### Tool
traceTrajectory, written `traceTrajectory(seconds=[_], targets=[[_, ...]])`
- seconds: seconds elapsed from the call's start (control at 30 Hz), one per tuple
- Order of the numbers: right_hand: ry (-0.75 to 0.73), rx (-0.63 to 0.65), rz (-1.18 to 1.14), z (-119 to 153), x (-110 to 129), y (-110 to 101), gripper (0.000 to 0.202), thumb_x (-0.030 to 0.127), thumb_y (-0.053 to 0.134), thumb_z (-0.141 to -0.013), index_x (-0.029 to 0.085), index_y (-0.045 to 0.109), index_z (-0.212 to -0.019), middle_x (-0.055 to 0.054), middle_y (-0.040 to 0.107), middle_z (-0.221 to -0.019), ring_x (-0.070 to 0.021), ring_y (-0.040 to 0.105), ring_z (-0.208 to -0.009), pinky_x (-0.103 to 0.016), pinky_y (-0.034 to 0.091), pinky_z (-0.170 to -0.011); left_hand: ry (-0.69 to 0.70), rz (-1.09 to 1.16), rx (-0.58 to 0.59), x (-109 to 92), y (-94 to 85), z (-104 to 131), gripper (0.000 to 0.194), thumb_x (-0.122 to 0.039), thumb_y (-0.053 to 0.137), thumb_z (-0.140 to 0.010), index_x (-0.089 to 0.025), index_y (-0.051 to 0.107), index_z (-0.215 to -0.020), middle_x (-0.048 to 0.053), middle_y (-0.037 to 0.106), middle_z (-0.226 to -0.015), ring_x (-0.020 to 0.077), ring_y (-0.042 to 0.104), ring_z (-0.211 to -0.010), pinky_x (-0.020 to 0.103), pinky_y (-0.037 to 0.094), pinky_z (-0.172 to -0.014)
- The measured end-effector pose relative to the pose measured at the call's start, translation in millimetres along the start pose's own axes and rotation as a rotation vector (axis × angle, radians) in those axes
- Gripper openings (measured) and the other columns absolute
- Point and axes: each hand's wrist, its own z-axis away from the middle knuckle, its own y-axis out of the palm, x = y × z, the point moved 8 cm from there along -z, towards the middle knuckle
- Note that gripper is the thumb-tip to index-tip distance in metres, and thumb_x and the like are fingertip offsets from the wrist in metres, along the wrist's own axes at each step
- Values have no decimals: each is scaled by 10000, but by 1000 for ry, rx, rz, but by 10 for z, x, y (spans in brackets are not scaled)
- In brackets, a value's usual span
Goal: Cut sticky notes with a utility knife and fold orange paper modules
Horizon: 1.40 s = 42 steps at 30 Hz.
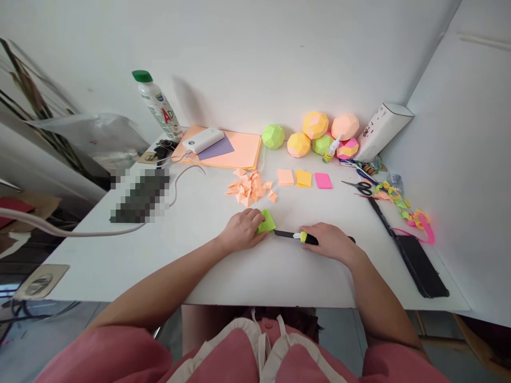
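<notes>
My left hand (243, 230) is closed on a folded piece of lime-green paper (266, 221), holding it against the white table. In my right hand (328, 239) lies a yellow and black utility knife (305, 237), its long dark blade extended to the left. The blade's tip meets the lower right edge of the green paper; whether it is inside the fold I cannot tell. Just beyond sits a heap of folded peach paper pieces (248, 187). Three small squares are lined up to its right: peach paper (285, 177), yellow paper (304, 178) and pink paper (323, 181).
Faceted paper balls (315, 125) and a small glue bottle (330, 151) stand along the wall. Scissors (361, 186), paper scraps (419, 221) and a black phone-like case (421, 266) lie at right. Leftward are peach sheets (245, 149), a power bank (203, 140) and a bottle (159, 109).
</notes>
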Motion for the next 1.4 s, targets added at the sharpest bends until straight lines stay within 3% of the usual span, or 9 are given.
traceTrajectory(seconds=[0.5, 0.73, 0.97, 1.2, 1.4], targets=[[25, -9, 28, 7, 121, -2, 454, 431, 556, -844, 183, 536, -1224, -106, 637, -1048, -254, 577, -998, -320, 462, -745, 20, -6, -38, -3, -16, 26, 239, -397, 461, -861, -167, 499, -915, 90, 610, -895, 206, 570, -769, 301, 440, -568], [45, 2, 77, -8, 240, 92, 428, 398, 480, -896, 122, 495, -1222, -143, 605, -1070, -275, 568, -998, -344, 460, -762, 25, 19, -37, -18, -53, 27, 397, -396, 448, -857, -129, 448, -1152, 111, 614, -939, 239, 574, -834, 335, 468, -623], [47, -18, 69, 14, 300, 172, 448, 318, 469, -886, 112, 406, -1280, -144, 533, -1078, -248, 590, -880, -326, 460, -706, 18, 21, 45, -16, -18, 1, 246, -233, 359, -888, -172, 598, -881, 77, 583, -850, 186, 536, -756, 306, 458, -616], [43, 2, -8, 52, 349, 158, 282, 272, 503, -858, 140, 479, -1107, -103, 506, -1047, -203, 588, -797, -291, 455, -653, 31, -16, 26, -7, 7, 4, 175, -207, 423, -871, -166, 593, -872, 103, 581, -1011, 204, 532, -846, 327, 485, -660], [13, 13, 70, 38, 396, 155, 317, 322, 524, -859, 143, 526, -1121, -103, 528, -1036, -203, 608, -744, -298, 459, -629, 56, -29, 65, -80, 41, -20, 219, -152, 384, -889, -159, 569, -772, 111, 575, -880, 227, 520, -888, 357, 507, -688]])
